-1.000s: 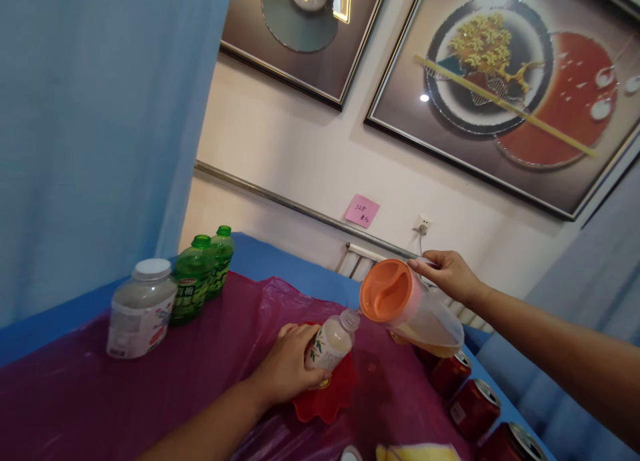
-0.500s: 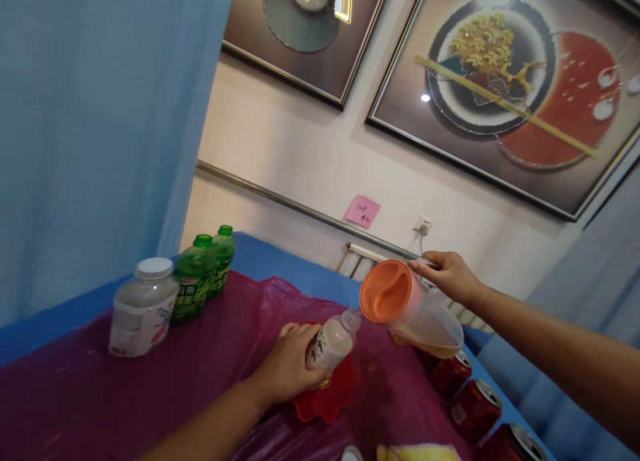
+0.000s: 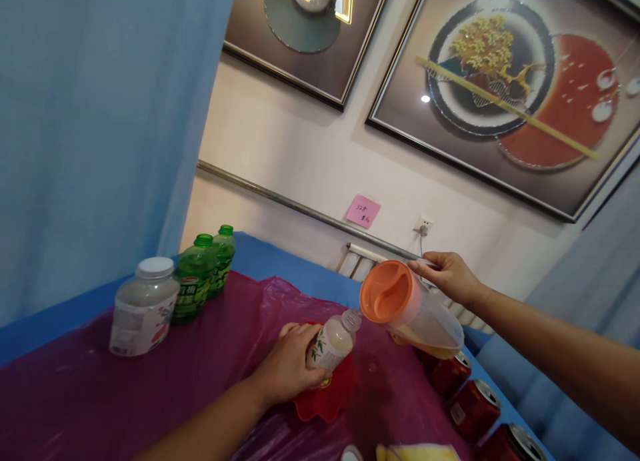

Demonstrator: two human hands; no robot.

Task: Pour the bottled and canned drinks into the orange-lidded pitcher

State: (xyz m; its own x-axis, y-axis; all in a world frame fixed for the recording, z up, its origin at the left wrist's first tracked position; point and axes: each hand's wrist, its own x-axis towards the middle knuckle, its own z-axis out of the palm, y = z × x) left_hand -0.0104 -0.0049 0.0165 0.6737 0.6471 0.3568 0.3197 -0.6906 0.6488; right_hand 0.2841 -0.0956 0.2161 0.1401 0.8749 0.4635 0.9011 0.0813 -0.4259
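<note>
Tilted to the right, a small clear bottle (image 3: 332, 345) with a leaf-print label sits in the grip of my left hand (image 3: 290, 366). Its uncapped mouth meets the spout side of a translucent pitcher (image 3: 433, 324) with an orange lid (image 3: 387, 291). My right hand (image 3: 447, 274) is wrapped round the pitcher's handle and holds it tipped to the left, with some yellowish liquid along its lower side. Whether liquid is flowing between them I cannot tell. Beneath the bottle lies a red scalloped dish (image 3: 323, 404) on the purple plastic sheet (image 3: 210, 387).
At the left stand a white-lidded jar (image 3: 144, 307) and two green bottles (image 3: 193, 281). Several red cans (image 3: 475, 411) line the right edge. A yellow cloth (image 3: 417, 453) and a white cap (image 3: 351, 453) lie at the front. A blue curtain (image 3: 100, 127) hangs at the left.
</note>
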